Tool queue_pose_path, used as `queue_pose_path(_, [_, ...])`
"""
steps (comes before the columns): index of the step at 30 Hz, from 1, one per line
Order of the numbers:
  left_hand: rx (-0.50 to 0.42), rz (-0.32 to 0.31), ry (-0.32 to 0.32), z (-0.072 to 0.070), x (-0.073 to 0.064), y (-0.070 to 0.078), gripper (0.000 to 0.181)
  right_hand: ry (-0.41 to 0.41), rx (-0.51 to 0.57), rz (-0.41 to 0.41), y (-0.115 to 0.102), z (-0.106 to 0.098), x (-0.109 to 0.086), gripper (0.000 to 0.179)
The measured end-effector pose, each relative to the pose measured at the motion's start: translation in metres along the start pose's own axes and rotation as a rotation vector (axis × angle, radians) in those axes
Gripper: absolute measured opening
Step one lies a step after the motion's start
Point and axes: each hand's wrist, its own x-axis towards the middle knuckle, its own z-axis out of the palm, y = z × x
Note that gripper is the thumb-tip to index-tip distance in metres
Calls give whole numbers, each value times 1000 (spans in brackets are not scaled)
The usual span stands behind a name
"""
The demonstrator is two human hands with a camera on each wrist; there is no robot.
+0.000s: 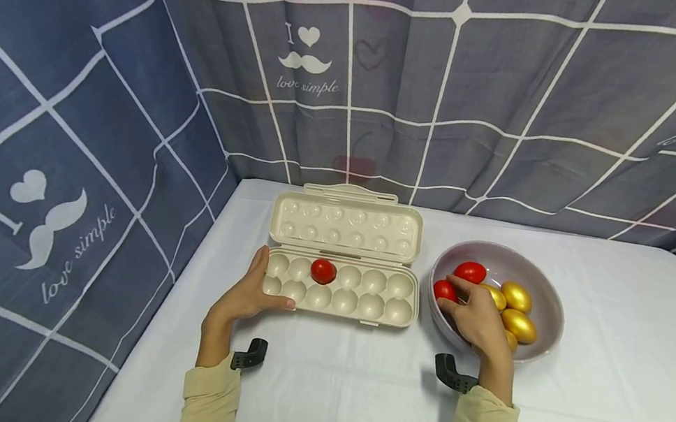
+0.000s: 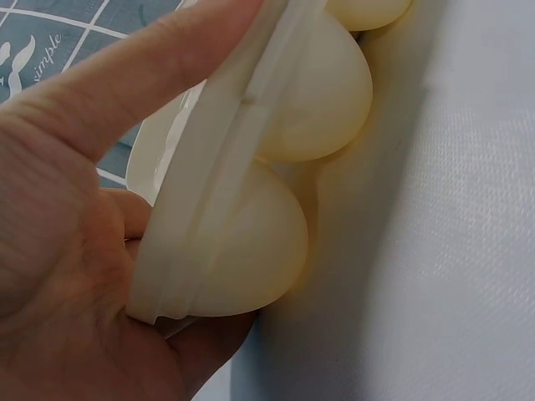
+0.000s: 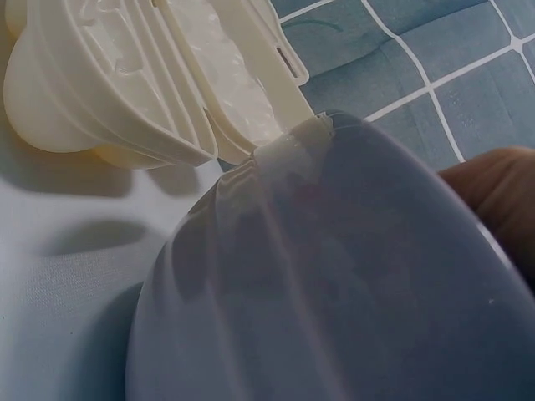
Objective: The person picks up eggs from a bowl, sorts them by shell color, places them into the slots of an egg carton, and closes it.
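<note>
A cream plastic egg carton lies with its lid folded back. One red egg sits in the third cup of the back row. My left hand grips the carton's left end, thumb along the front edge and fingers round the side; the left wrist view shows the rounded cups beside the palm. To the right, my right hand reaches into a grey-purple bowl. Its thumb and fingers pinch a red egg near the left wall. The right wrist view is mostly the bowl's outer side.
Another red egg and several gold eggs lie in the bowl. A white cloth covers the table. A dark checked curtain hangs behind and on the left. Each wrist bears a black mount.
</note>
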Motion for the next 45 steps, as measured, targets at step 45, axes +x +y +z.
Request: queue_pose_path(45, [0, 3, 1, 0, 1, -1, 134, 310, 103, -74, -9, 7, 1, 44])
